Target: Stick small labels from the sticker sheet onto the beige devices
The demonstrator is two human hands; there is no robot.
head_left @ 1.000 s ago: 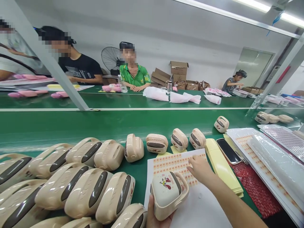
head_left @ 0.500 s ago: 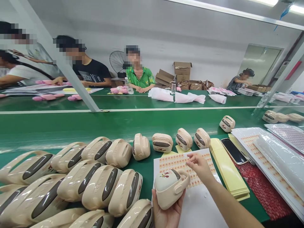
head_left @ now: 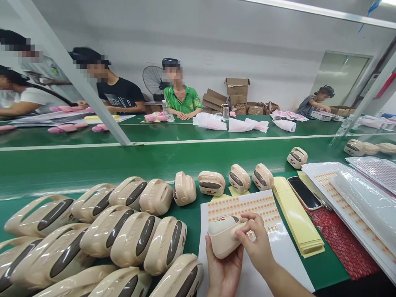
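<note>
A beige plastic housing (head_left: pixel 224 239) with a handle, a pale panel and a small red print rests in my left hand (head_left: pixel 225 268), its fingers wrapped around the underside. My right hand (head_left: pixel 255 243) touches the housing's right side near the handle, thumb and index finger close together; whether a sticker lies between them is too small to tell. Beneath both hands lies a white sheet (head_left: pixel 213 251) with rows of small orange stickers (head_left: pixel 244 203). Many similar housings (head_left: pixel 133 239) stand in rows on the left, and several more (head_left: pixel 211 183) line up behind the sheet.
Right of the sheet are yellow paper strips (head_left: pixel 298 218), a phone (head_left: pixel 305 193), red bubble wrap (head_left: pixel 343 247) and more sticker sheets (head_left: pixel 365 206). A slanted metal post (head_left: pixel 89 99) rises at the left. Across the green bench (head_left: pixel 185 154), several people sit or stand.
My right hand has come down onto the housing's right side. The held housing has turned and moved slightly up and right with my left hand.
</note>
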